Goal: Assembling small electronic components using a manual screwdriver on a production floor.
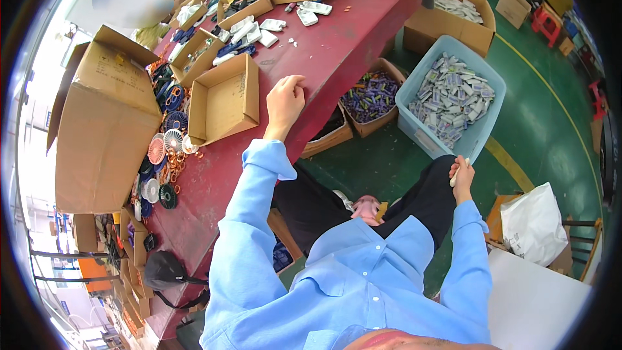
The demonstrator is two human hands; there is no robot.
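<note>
My left hand (285, 102) rests at the edge of the red table (337, 45), its fingers curled in and nothing showing in them. Just left of it sits a shallow cardboard box (223, 100) with a bare inside. Over my right thigh, my right hand (462, 181) is closed around a slim off-white piece (457, 172); its exact kind cannot be made out. Beyond that hand stands a light-blue plastic bin (421, 131) heaped with small whitish cylindrical parts (453, 97), perhaps battery cells.
Under the table edge, an open carton holds purple cylindrical parts (371, 96). Round fan grilles (173, 139) and orange rings lie by a tall carton (107, 136). White casings (249, 32) are scattered farther back. A white bag (534, 223) stands at right, near a pale board (528, 298).
</note>
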